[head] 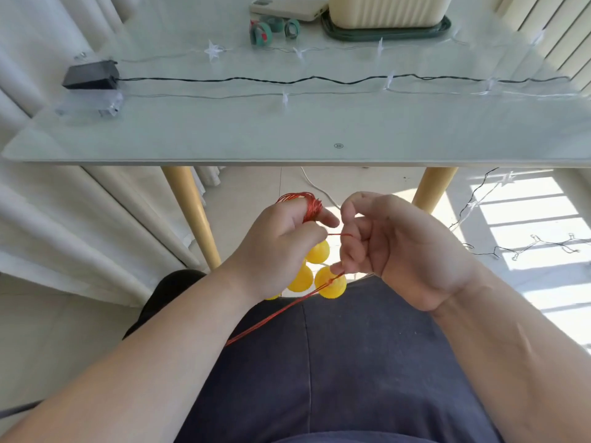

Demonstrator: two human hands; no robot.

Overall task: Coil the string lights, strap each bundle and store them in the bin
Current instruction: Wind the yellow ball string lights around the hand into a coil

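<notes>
Left: pale curtain [64, 219] hangs beside the glass counter [287, 132] down to the tiled floor [249, 193]. On the counter's far left sits a black battery box [91, 75], with a clear battery box [92, 107] just nearer. A black wire [287, 80] and a clear star-light string [284, 96] run rightward across the counter. Far centre: 3 rolled straps [260, 33], a white slab device [287, 9], then a cream bin [390, 11] standing on a green lid [387, 33]. Slatted blinds [550, 33] at far right.

Below the counter's near edge are 2 wooden legs [195, 219], with a white cable [316, 187] on the floor between them.

Near centre, over a dark-clothed lap [335, 362]: the left hand [278, 247] has its fingers curled, and the red wire coil [303, 204] is wound round them. Yellow ball lights [318, 252] hang just under that hand. The right hand [399, 251], also curled, pinches the loose red strand, which crosses from the left hand and then trails down-left over the lap.

Right: more star lights [543, 244] lie on the sunlit floor.
</notes>
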